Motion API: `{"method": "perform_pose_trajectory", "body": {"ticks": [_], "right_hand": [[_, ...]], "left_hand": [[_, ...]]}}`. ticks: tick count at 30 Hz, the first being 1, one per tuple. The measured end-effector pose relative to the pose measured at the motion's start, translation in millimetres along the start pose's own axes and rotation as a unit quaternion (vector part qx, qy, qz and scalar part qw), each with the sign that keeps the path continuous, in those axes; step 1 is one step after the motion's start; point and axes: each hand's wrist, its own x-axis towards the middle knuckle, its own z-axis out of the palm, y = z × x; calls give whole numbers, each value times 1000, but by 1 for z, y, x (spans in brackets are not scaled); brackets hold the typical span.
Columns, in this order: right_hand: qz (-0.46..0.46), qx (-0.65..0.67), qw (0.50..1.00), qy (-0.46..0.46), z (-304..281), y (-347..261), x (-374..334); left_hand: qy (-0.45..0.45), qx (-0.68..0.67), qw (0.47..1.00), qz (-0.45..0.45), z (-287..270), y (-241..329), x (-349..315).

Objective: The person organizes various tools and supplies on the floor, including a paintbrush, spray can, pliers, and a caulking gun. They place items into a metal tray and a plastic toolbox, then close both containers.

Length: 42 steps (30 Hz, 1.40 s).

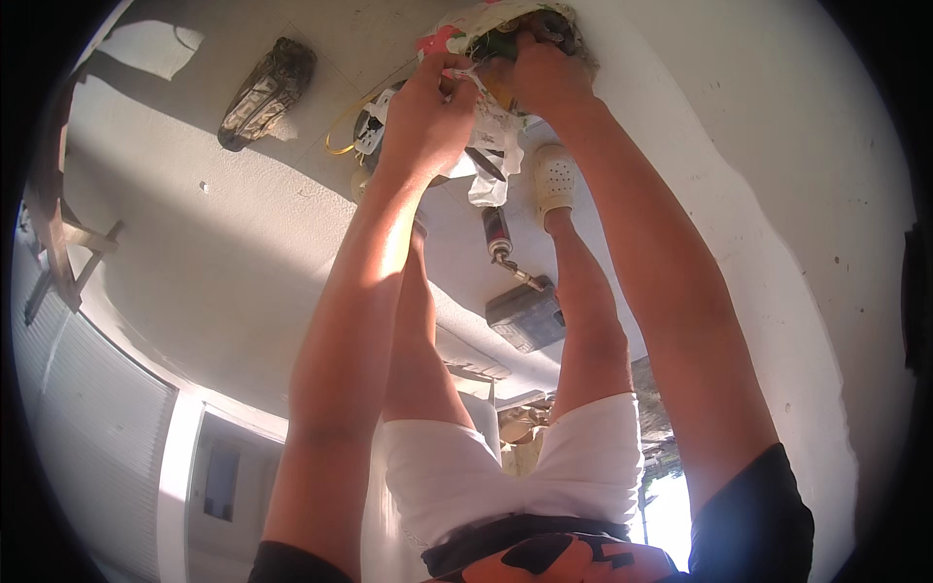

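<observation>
My left hand [434,112] is at the top of the head view, its fingers closed in a pinch on the edge of a thin white plastic bag [501,136] with red and green print. My right hand [549,78] reaches into the mouth of the bag. Its fingertips are hidden among dark, green and yellowish contents too cluttered to name. Loose translucent plastic hangs down between my two hands. Just left of my left hand lies a white item with dark openings that looks like a power strip [370,129], with a yellow cord [340,150] by it.
A light clog [555,177] is on my right foot. Between my legs are a gas canister with a torch nozzle [497,231] and a dark grey case [525,318]. A camouflage-patterned pouch or shoe [267,95] lies left. A pale wall [797,126] stands right; wooden furniture [83,238] is far left.
</observation>
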Motion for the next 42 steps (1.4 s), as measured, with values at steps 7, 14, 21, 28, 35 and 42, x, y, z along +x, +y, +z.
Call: {"method": "perform_pose_trajectory", "body": {"ticks": [7,14,21,28,35,42], "right_hand": [[-100,478,872,36,-37,6,-125],[45,545,833,-83,-62,21,-190],[-59,324,923,201,-67,38,-165],[-119,265,923,253,-35,32,-129],[-160,378,898,160,-29,25,-133],[-106,256,945,175,-32,38,-136]], "left_hand": [[3,-486,855,-182,-13,20,-21],[-127,-397,908,-33,37,72,-55],[172,90,980,52,20,25,33],[6,235,972,14,2,-34,75],[-37,178,983,-16,-23,-35,51],[-21,228,973,-13,-19,-29,28]]}}
